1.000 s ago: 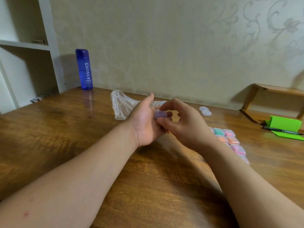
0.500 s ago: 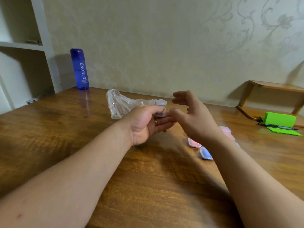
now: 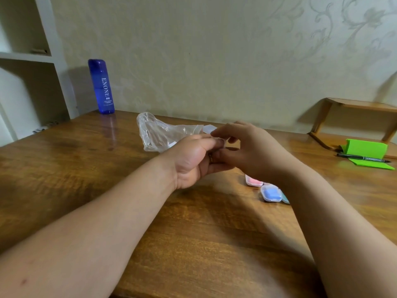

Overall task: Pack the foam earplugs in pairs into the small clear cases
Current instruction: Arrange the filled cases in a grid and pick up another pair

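Wooden table (image 3: 86,179) carries everything. Left hand (image 3: 193,160) above it, fingers curled, thumb pinching a small purplish item (image 3: 221,141), mostly hidden. Right hand (image 3: 253,151) touches the left fingertips, fingers loosely bent, nothing seen held. Crumpled plastic bag (image 3: 159,134) behind. Blue bottle (image 3: 102,87) far left. Filled cases (image 3: 271,194) on table beside right wrist.

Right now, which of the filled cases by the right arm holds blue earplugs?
The blue case, in front of the pink case; the greenish case beside it is mostly hidden.
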The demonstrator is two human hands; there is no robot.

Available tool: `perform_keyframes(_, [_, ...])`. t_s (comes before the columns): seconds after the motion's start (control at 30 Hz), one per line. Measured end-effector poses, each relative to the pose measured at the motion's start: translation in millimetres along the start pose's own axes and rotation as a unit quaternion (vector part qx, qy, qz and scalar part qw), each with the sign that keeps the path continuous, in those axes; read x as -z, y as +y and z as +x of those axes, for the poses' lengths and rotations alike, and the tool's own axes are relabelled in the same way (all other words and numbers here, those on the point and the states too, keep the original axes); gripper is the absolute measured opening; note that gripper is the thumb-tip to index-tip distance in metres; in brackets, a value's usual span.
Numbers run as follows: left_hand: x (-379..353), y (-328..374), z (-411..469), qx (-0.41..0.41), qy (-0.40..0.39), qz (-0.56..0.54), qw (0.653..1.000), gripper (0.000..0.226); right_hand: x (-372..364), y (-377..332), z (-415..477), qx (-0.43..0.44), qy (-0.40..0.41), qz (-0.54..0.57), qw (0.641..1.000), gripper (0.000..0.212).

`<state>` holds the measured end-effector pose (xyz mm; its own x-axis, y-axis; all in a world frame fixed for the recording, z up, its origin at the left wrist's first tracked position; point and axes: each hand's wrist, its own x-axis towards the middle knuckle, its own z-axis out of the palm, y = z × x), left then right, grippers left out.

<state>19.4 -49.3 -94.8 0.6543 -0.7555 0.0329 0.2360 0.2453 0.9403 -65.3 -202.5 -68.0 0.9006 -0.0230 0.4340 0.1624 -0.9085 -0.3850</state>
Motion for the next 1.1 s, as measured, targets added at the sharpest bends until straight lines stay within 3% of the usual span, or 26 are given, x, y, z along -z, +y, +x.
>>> perform_keyframes(0.1, [-2.9, -0.3, -1.2, 0.005, -0.009, 0.012, 1.000, 0.028, 10.6, 1.2, -1.5, -0.010, -0.022, -0.007, 1.000, 0.041])
perform_keyframes(0.2, [-0.8, 4.1, 0.9, 0.009, 0.017, 0.002, 1.000, 0.045, 29.9, 5.9, -7.1, -0.030, -0.102, -0.060, 0.993, 0.031])
perform_keyframes(0.33, [5.2, 10.5, 2.3, -0.007, 0.076, -0.024, 0.997, 0.038, 48.4, 8.9, -13.6, -0.081, -0.227, -0.086, 0.967, 0.034])
perform_keyframes(0.67, [6.0, 7.7, 3.8, -0.008, 0.110, -0.002, 0.994, 0.040, 46.1, 7.8, -14.3, -0.132, -0.391, -0.138, 0.900, 0.035])
perform_keyframes(0.97, [8.6, 8.2, 3.1, -0.012, 0.110, 0.005, 0.994, 0.041, 49.9, 8.5, -14.2, -0.169, -0.372, -0.090, 0.908, 0.040])
perform_keyframes(1.03, [7.6, 9.1, 3.4, -0.020, 0.115, 0.001, 0.993, 0.037, 50.0, 9.2, -13.7, -0.161, -0.307, -0.080, 0.935, 0.029])
perform_keyframes(1.1, [6.8, 10.0, 3.6, -0.037, 0.137, 0.005, 0.990, 0.031, 43.7, 13.2, -10.9, -0.140, -0.180, -0.085, 0.970, 0.015])
